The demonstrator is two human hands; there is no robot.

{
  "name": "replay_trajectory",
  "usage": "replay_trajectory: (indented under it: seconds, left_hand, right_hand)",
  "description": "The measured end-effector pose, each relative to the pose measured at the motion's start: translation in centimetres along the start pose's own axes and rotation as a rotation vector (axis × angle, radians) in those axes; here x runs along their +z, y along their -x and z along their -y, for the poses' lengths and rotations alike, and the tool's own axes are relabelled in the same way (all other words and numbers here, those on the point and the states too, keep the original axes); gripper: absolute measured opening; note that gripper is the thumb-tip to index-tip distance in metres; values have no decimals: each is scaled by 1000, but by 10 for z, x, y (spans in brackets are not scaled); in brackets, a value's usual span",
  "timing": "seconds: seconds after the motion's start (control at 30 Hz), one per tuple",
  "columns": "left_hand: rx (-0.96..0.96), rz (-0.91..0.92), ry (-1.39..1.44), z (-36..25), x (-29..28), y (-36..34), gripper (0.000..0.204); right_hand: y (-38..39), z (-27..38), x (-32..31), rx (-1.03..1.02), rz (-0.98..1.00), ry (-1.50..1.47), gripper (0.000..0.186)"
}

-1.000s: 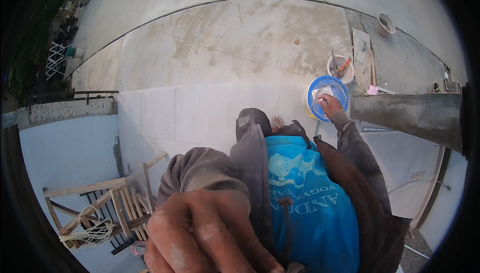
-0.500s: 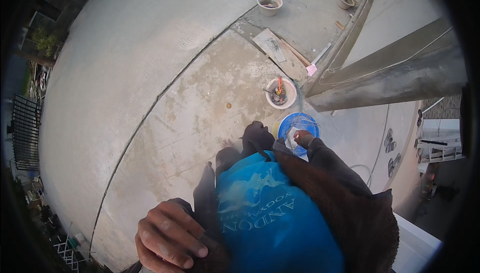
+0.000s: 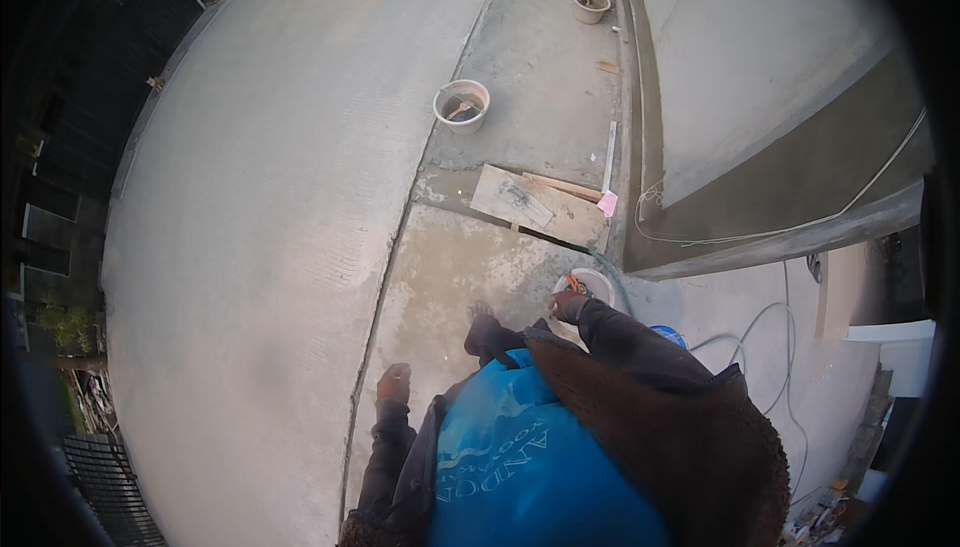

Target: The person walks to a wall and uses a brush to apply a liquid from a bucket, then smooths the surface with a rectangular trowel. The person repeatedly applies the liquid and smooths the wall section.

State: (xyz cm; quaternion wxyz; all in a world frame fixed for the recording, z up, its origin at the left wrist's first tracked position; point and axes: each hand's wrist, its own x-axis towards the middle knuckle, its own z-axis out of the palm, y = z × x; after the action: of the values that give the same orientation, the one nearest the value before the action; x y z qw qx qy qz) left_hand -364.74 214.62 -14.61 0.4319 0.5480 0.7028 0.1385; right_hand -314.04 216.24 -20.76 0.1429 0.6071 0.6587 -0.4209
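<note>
My right hand (image 3: 567, 305) reaches down to the near left side of a whitish bucket (image 3: 602, 285). Its fingers look bunched; whatever they may hold is too small to make out. Right beside them, inside the bucket, are an orange-handled tool (image 3: 573, 284) and other small items, partly covered by the hand. My left hand (image 3: 394, 385) is held out over the floor to the left, fingers curled in with nothing visible in them. A blue bucket (image 3: 668, 334) shows just past my right forearm, which hides most of it.
Boards (image 3: 512, 197) lie flat ahead, a pink piece (image 3: 607, 204) beside them. Farther off stand a bucket (image 3: 462, 107) with tools and another bucket (image 3: 591, 7). A low wall (image 3: 770, 257) juts in from the right. A hose (image 3: 790, 367) curls over the floor.
My right hand has left the blue bucket, where it was at a pale item, and moved to the whitish bucket. My left hand has swung outward and forward. The view has shifted forward.
</note>
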Motion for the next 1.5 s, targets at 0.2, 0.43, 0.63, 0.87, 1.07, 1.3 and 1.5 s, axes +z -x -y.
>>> replay_trajectory:
  seconds: [0.2,0.43,0.63,0.87,1.07,1.3,1.5]
  left_hand:
    - [-324,424,-296,30,-84,-85,22]
    - [-508,195,40,29,-168,-334,21]
    - [-310,-56,202,-68,-270,-636,21]
    - [126,-65,62,-308,-313,-921,32]
    - [44,212,-87,-402,-265,-1040,34]
    - [-187,312,30,-432,-282,-1167,29]
    - [-76,494,-430,-508,-280,-1388,27]
  right_hand:
    - [-151,91,-199,-15,-313,-237,30]
    - [-323,86,-296,147,-272,-195,32]
    - [-392,60,-320,294,-36,-124,29]
    - [-514,48,-421,173,-73,-379,27]
    - [-679,-8,-618,253,-43,-256,35]
    - [-765,4,-941,272,-485,-396,29]
    - [-843,-51,-1063,350,-547,-510,27]
